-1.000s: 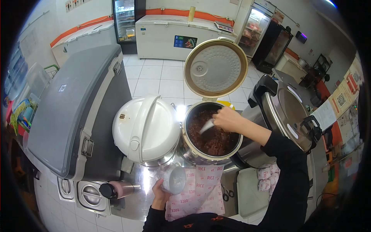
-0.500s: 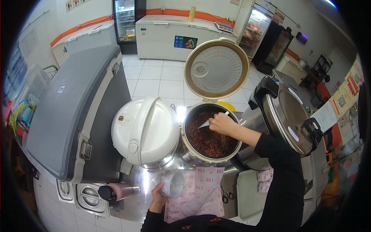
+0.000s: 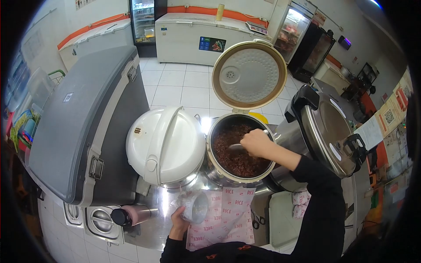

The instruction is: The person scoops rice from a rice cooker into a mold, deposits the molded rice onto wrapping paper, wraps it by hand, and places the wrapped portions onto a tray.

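Observation:
My right hand (image 3: pixel 256 143) is closed around the handle of a serving spoon (image 3: pixel 237 147) inside an open rice cooker (image 3: pixel 213 168). Dark reddish-brown cooked rice (image 3: pixel 234 163) lies in its pot, and the spoon's head meets the rice. The cooker's lid (image 3: pixel 251 75) stands raised at the back. Lower down, my left hand (image 3: pixel 179 222) grips a clear plastic bowl (image 3: pixel 196 207), tilted on its side with its mouth facing right. Beneath and beside the bowl lie sheets of pink paper (image 3: pixel 233 215) printed "RICE".
A closed white rice cooker (image 3: pixel 175 142) stands left, beside a large grey cooler box (image 3: pixel 83 127). To the right is a big steel cooker (image 3: pixel 326 127). Scissors (image 3: pixel 258 220), a tray (image 3: pixel 280 219) with wrapped packs (image 3: pixel 300 204), and a pink bottle (image 3: pixel 138 215) are nearer me.
My right hand has shifted slightly right and down over the pot. The spoon has turned and its head sits farther right in the rice. My left hand and the bowl stay nearly still.

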Demonstrator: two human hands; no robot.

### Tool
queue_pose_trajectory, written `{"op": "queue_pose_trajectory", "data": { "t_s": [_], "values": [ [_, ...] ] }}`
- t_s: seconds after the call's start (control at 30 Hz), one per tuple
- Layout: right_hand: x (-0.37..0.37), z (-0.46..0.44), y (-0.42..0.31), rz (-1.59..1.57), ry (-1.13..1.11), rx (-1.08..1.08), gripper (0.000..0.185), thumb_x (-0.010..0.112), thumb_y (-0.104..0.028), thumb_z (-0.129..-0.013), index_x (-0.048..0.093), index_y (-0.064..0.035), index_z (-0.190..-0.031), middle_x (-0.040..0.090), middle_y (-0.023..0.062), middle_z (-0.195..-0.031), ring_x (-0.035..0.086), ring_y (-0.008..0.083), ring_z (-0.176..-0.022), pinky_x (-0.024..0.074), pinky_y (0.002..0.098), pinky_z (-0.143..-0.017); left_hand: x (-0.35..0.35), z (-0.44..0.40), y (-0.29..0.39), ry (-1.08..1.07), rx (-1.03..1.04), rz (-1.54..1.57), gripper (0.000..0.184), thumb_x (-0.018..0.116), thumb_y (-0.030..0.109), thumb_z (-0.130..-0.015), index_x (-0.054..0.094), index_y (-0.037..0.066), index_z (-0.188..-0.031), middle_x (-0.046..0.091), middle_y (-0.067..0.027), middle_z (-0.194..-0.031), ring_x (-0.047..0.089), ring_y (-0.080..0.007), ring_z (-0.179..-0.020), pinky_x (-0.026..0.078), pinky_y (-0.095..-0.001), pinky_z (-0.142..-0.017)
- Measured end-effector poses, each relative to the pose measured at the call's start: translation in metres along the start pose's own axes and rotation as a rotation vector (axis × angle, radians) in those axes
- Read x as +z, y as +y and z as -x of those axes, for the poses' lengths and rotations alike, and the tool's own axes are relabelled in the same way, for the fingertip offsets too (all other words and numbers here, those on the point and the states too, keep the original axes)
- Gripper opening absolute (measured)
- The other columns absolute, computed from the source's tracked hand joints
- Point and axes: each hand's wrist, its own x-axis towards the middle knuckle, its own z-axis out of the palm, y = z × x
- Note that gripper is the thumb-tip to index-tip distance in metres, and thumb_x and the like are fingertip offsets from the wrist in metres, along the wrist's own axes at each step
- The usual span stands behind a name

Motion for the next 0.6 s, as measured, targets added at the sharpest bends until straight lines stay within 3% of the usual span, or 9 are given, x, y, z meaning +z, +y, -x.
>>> {"op": "queue_pose_trajectory", "data": {
  "t_s": [0.07,0.13,0.2,0.27,0.33,0.47,0.5,0.53,0.6],
  "values": [
    [-0.004,0.001,0.008,-0.021,-0.032,0.022,0.005,0.061,-0.013,-0.064,0.063,-0.0085,-0.061,0.060,0.0072,-0.064,0.062,0.0216,-0.063,0.0474,0.0327,-0.052,-0.002,0.001,0.000,-0.015,0.020,0.038,0.061,0.045,0.028,-0.076,0.034,-0.001,-0.128,0.043,-0.0141,-0.126,0.042,-0.0278,-0.116,0.032,-0.0385,-0.098],
    [0.023,-0.012,0.017,0.048,0.452,0.098,0.007,0.060,-0.013,-0.064,0.062,-0.0065,-0.061,0.058,0.0080,-0.065,0.061,0.0222,-0.063,0.0469,0.0328,-0.050,0.002,0.000,0.000,-0.002,-0.035,0.062,0.062,0.048,0.029,-0.075,0.035,-0.001,-0.127,0.043,-0.0136,-0.126,0.042,-0.0278,-0.116,0.032,-0.0381,-0.098],
    [0.049,-0.030,0.018,0.161,0.545,0.053,0.009,0.059,-0.013,-0.065,0.062,-0.0048,-0.061,0.056,0.0086,-0.065,0.060,0.0222,-0.062,0.0467,0.0327,-0.050,0.011,-0.004,-0.002,-0.001,-0.079,0.080,0.062,0.050,0.029,-0.074,0.036,-0.002,-0.127,0.044,-0.0131,-0.126,0.041,-0.0278,-0.116,0.032,-0.0378,-0.098],
    [0.060,-0.029,0.002,0.155,0.334,-0.140,0.012,0.056,-0.011,-0.066,0.060,-0.0026,-0.059,0.057,0.0088,-0.069,0.060,0.0220,-0.065,0.0474,0.0336,-0.050,0.019,-0.004,-0.002,0.011,-0.146,0.009,0.061,0.049,0.029,-0.074,0.037,-0.001,-0.126,0.045,-0.0131,-0.124,0.043,-0.0276,-0.114,0.033,-0.0386,-0.097],
    [0.050,-0.009,-0.010,0.033,0.273,-0.147,0.008,0.059,-0.012,-0.064,0.063,-0.0071,-0.060,0.061,0.0098,-0.066,0.063,0.0222,-0.062,0.0476,0.0311,-0.050,0.011,-0.002,-0.007,0.005,-0.132,0.015,0.059,0.048,0.030,-0.076,0.038,0.000,-0.125,0.047,-0.0127,-0.122,0.045,-0.0275,-0.113,0.034,-0.0390,-0.096],
    [-0.010,0.013,0.005,0.001,-0.056,-0.104,0.003,0.062,-0.012,-0.062,0.064,-0.0102,-0.062,0.064,0.0093,-0.069,0.063,0.0230,-0.064,0.0480,0.0336,-0.054,0.017,-0.004,0.000,-0.033,-0.105,0.181,0.056,0.047,0.031,-0.077,0.041,0.000,-0.123,0.050,-0.0126,-0.119,0.047,-0.0276,-0.111,0.034,-0.0393,-0.096],
    [-0.002,0.007,0.019,-0.014,-0.014,-0.085,0.003,0.061,-0.013,-0.062,0.064,-0.0111,-0.062,0.064,0.0083,-0.069,0.063,0.0234,-0.066,0.0482,0.0351,-0.055,0.020,-0.005,0.002,-0.040,-0.109,0.207,0.055,0.046,0.031,-0.077,0.042,0.000,-0.123,0.050,-0.0125,-0.119,0.047,-0.0275,-0.111,0.034,-0.0394,-0.096],
    [0.017,-0.003,0.029,0.017,0.080,0.018,0.005,0.061,-0.015,-0.062,0.065,-0.0113,-0.063,0.064,0.0075,-0.071,0.063,0.0238,-0.067,0.0473,0.0369,-0.069,0.023,-0.009,0.001,-0.039,-0.115,0.206,0.055,0.046,0.031,-0.077,0.042,0.000,-0.123,0.050,-0.0125,-0.119,0.047,-0.0275,-0.111,0.034,-0.0394,-0.096],
    [0.049,-0.018,0.051,0.233,0.494,-0.054,0.007,0.059,-0.016,-0.064,0.065,-0.0114,-0.063,0.064,0.0078,-0.068,0.062,0.0236,-0.067,0.0395,0.0403,-0.085,0.025,-0.021,-0.006,-0.062,-0.193,0.178,0.055,0.045,0.031,-0.078,0.041,0.001,-0.123,0.050,-0.0127,-0.119,0.046,-0.0273,-0.112,0.034,-0.0402,-0.097]
  ]
}}
